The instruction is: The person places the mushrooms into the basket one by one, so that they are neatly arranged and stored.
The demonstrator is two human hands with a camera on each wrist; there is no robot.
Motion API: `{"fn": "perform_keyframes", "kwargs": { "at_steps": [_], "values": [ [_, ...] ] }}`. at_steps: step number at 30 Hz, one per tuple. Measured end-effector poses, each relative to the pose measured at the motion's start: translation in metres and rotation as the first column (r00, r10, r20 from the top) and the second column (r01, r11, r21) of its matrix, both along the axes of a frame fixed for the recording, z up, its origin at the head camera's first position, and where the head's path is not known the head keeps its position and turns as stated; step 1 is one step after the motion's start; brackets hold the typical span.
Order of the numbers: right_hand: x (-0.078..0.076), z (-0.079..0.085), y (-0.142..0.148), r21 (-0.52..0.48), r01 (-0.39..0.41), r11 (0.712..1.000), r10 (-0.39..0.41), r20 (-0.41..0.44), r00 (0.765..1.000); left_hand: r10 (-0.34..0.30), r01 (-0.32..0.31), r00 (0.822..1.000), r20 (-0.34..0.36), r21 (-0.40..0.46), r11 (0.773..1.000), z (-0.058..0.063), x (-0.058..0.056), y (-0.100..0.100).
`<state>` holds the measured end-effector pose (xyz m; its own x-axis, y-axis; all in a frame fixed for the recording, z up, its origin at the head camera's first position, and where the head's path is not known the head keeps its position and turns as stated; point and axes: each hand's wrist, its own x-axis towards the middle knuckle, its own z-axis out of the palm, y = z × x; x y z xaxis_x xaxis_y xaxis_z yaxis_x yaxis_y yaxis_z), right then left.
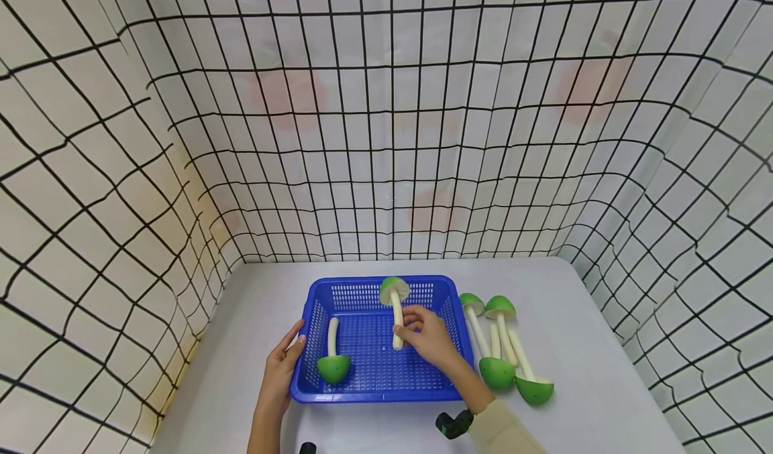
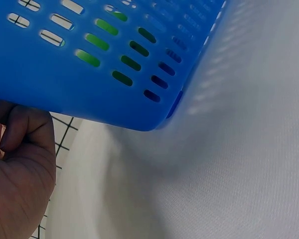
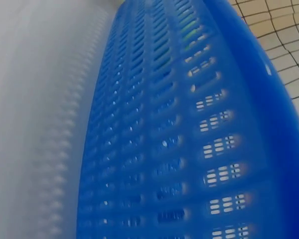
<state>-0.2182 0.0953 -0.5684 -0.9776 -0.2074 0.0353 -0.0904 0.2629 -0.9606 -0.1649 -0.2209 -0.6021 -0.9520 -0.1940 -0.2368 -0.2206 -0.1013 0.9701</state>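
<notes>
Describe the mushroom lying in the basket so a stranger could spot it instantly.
On the white table, find the blue basket. Look in its left part, near the left hand: the mushroom lies there, green cap towards the person, pale stem pointing away. It's the only one lying inside; another mushroom is held by the right hand, and the others lie outside to the right.

Blue slotted basket [image 3: 189,127], white tabletop [image 3: 30,124], black grid [image 3: 284,45]

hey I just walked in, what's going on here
A person's right hand holds a green-capped mushroom by its stem over a blue basket. The left hand holds the basket's left rim. Another mushroom lies inside, and four more lie on the table to the right.
</notes>
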Motion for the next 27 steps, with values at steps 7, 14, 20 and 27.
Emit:
{"fn": "perform_keyframes", "kwargs": {
  "at_steps": [7, 14, 20, 27],
  "values": [
    [0.000, -0.003, -0.011, 0.023, -0.015, 1.000, 0.015, 0.032, 0.999, -0.005, 0.005, 1.000, 0.001, 0.005, 1.000, 0.001, 0.000, 0.001],
    [0.001, -0.007, -0.020, 0.034, -0.038, 0.999, 0.037, 0.031, 0.999, -0.005, 0.005, 1.000, 0.000, 0.012, 1.000, 0.002, 0.000, 0.001],
    [-0.002, -0.010, -0.026, 0.026, -0.054, 0.998, 0.052, 0.046, 0.998, -0.005, 0.005, 1.000, -0.001, 0.002, 1.000, 0.000, 0.000, 0.001],
    [-0.004, -0.010, -0.034, 0.022, -0.078, 0.997, 0.077, 0.064, 0.995, -0.006, 0.006, 1.000, -0.001, -0.001, 1.000, 0.001, 0.001, 0.002]
  ]
}}
